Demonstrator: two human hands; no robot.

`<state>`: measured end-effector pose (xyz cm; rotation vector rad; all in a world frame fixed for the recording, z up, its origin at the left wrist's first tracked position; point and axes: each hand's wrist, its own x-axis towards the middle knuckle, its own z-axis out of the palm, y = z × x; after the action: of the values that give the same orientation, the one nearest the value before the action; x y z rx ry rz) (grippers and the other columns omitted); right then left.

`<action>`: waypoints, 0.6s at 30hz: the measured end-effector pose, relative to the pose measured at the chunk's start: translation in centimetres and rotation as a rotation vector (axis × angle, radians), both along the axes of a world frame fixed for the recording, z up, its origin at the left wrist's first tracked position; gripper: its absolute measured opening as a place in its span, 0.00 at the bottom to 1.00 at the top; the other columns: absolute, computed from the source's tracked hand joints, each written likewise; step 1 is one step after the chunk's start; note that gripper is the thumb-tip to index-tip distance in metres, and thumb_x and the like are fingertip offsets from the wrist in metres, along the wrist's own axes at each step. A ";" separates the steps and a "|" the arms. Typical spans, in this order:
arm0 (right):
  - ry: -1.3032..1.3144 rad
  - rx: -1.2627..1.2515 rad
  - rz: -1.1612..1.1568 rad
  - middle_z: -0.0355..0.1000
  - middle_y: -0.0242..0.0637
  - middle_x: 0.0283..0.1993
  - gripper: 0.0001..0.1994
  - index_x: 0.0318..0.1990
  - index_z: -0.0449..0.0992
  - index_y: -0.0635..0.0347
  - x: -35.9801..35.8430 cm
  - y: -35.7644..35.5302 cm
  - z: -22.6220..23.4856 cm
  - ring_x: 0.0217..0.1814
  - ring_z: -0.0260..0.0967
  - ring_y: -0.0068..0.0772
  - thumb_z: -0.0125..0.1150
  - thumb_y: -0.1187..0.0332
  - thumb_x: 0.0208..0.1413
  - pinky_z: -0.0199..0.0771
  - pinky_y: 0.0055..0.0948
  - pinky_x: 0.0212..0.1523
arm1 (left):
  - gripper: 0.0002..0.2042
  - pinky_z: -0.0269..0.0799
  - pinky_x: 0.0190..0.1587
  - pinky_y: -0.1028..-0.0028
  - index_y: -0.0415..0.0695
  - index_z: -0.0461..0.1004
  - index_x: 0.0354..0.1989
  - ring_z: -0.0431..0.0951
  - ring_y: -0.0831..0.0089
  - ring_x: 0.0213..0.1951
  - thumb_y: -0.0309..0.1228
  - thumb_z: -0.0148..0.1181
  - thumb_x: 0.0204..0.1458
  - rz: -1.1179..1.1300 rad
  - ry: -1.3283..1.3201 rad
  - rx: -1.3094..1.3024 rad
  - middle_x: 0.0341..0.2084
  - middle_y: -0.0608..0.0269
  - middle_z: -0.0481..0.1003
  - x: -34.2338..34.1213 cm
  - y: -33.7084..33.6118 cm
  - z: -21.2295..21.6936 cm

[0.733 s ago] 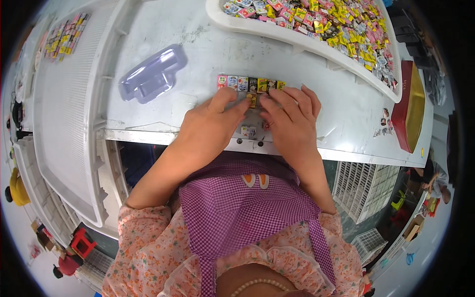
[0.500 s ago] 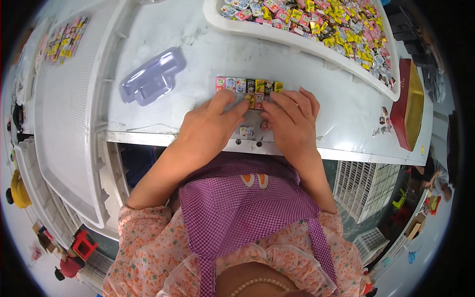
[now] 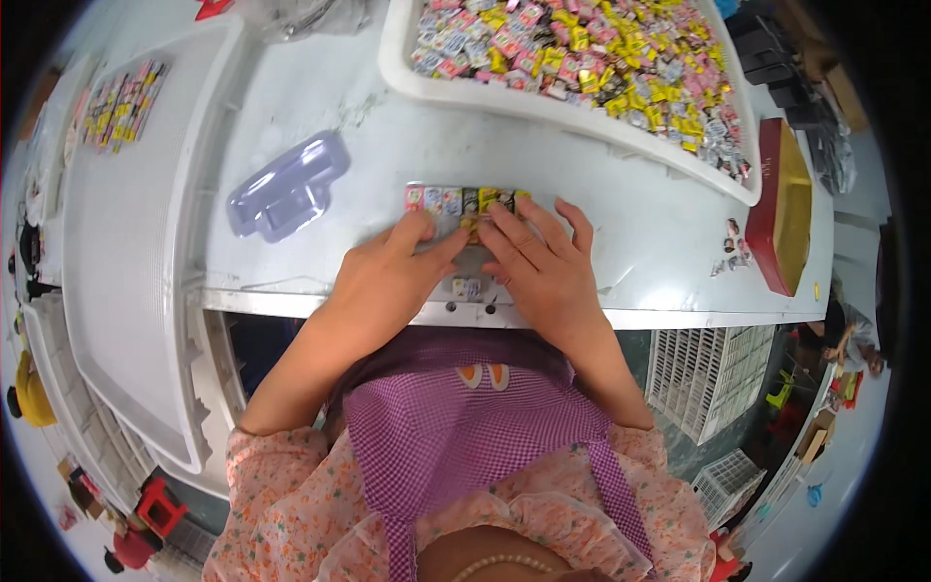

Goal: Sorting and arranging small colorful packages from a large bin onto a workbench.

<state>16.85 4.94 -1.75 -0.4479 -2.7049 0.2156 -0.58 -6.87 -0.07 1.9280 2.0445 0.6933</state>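
Note:
A straight row of several tiny printed boxes [image 3: 442,201], pink, white, black and yellow, lies on the white table. My left hand [image 3: 383,286] rests at the row's near side, its fingertips parted; one touches a small yellow box [image 3: 470,234] in a partly covered second row. From the right, my right hand [image 3: 545,272] reaches over the boxes with fingers spread, two fingertips on the row's right part. What lies under its fingers is partly hidden. Two small white boxes [image 3: 466,287] sit near the table's front edge, between my hands.
Behind, a white tray [image 3: 572,113] holds a heap of tiny boxes. An empty purplish clear plastic mould [image 3: 289,189] lies left. Farther left, a large white mesh tray [image 3: 126,262] carries bundled rows [image 3: 123,105]. A red-and-gold box [image 3: 779,209] and loose pieces [image 3: 732,247] are right.
The view has shifted, so the table appears lower and slightly left. My right fingers have moved farther over the row and cover more of it. My left hand stays beside the boxes.

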 end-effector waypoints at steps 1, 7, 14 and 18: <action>0.000 0.019 -0.007 0.70 0.29 0.57 0.22 0.50 0.75 0.53 0.1 0.7 0.2 0.60 0.63 0.35 0.66 0.65 0.43 0.54 0.46 0.62 | 0.18 0.74 0.31 0.70 0.49 0.76 0.47 0.76 0.65 0.31 0.28 0.64 0.43 0.005 -0.018 -0.006 0.35 0.62 0.66 -0.1 0.0 0.0; 0.279 0.066 -0.286 0.75 0.38 0.40 0.14 0.45 0.77 0.58 -0.6 7.8 4.6 0.44 0.69 0.40 0.63 0.75 0.48 0.62 0.38 0.48 | 0.16 0.68 0.25 0.75 0.46 0.77 0.46 0.70 0.73 0.23 0.26 0.66 0.46 0.131 -0.357 0.156 0.34 0.63 0.70 -1.0 -0.8 -1.8; -0.195 -0.231 -0.268 0.71 0.40 0.33 0.05 0.33 0.77 0.63 -2.6 16.7 6.0 0.36 0.68 0.37 0.64 0.73 0.49 0.66 0.31 0.40 | 0.15 0.65 0.24 0.80 0.43 0.77 0.46 0.67 0.79 0.22 0.21 0.64 0.48 0.172 -0.530 0.164 0.34 0.62 0.71 -1.1 -0.3 -1.9; -0.390 -0.468 -0.218 0.68 0.39 0.36 0.04 0.33 0.74 0.65 -3.6 18.8 6.9 0.36 0.67 0.34 0.61 0.75 0.50 0.66 0.30 0.40 | 0.14 0.66 0.25 0.79 0.42 0.77 0.45 0.69 0.77 0.24 0.21 0.63 0.48 0.185 -0.527 0.183 0.34 0.61 0.71 -1.3 -0.1 -1.7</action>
<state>13.21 23.74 5.11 -1.0053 -2.9365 0.7784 -1.87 -6.95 -1.75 1.4343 1.8758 1.3104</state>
